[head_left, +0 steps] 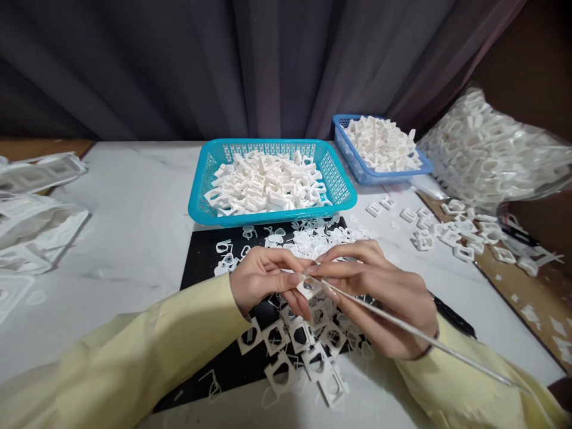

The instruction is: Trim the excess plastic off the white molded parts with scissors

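Note:
My left hand [274, 280] is closed in a pinch on a small white foam piece [309, 288] with a round hole. My right hand [379, 292] meets it there, fingers closed around the near end of a long thin white strip [402, 325]. The strip slants down to the lower right, over my right sleeve; it may be a sheet seen edge-on. Fingers partly hide where strip and piece meet. Below my hands, several white foam frames [280, 372] with round holes lie loosely over a black mat [214, 369]. Thin white scraps [308, 241] are heaped behind them.
A turquoise basket [272, 219] full of white foam pieces stands behind the mat. Farther right are a blue basket [379, 177] and a clear bag [491, 149], both full. Near my right wrist lies a black-handled tool [453, 316]. White bagged pieces [40, 232] lie at left.

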Demonstrator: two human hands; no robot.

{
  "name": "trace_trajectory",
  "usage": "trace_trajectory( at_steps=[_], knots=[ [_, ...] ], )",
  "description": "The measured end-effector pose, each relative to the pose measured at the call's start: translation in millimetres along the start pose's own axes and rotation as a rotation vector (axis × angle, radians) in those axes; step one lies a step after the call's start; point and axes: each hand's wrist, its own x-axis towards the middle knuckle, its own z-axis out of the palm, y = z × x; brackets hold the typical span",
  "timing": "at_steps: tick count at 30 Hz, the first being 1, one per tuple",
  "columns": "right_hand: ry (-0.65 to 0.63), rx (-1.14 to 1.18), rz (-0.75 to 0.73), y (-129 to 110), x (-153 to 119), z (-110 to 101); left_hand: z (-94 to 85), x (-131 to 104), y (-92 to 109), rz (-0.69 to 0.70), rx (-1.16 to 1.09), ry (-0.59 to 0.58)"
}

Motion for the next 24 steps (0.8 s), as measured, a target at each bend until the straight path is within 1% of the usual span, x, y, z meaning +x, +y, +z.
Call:
trace_trajectory(
  at_steps=[6, 12, 24],
  knots=[
    [-0.008, 0.045, 0.037, 0.8, 0.5, -1.4, 1.3, 0.6, 0.0, -0.006, -0.008, -0.011],
    [-0.009, 0.033, 0.022, 0.3, 2.8, -0.7, 1.1, 0.4, 0.3, 0.006, -0.012, -0.009],
    [-0.023, 0.017, 0.03, 1.0, 3.8, -3.9, 3.7, 0.8, 2.2, -0.018, -0.01, 0.059]
  ],
)
